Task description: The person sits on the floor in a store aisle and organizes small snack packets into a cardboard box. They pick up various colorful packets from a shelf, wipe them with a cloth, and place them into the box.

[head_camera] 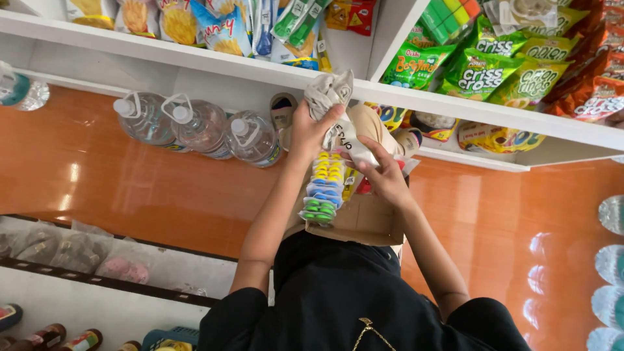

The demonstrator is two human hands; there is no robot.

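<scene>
Below the front edge of the white shelf point(455, 107), the person's two hands meet over an open cardboard box point(364, 218) held against the body. Left hand point(312, 130) is clenched around a crumpled grey cloth point(328, 91), which reaches up to touch the shelf's edge. Right hand point(383, 175) grips the lower end of a clear plastic pack point(325, 188) filled with small round pieces stacked in colour bands: yellow on top, blue in the middle, green at the bottom. That pack hangs between the hands, over the box's left side. On the orange floor point(130, 188), left of the hands, three large clear water bottles point(198, 127) stand side by side under the shelf. Green and red snack bags point(481, 65) crowd the shelf toward its right end, well apart from the hands.
</scene>
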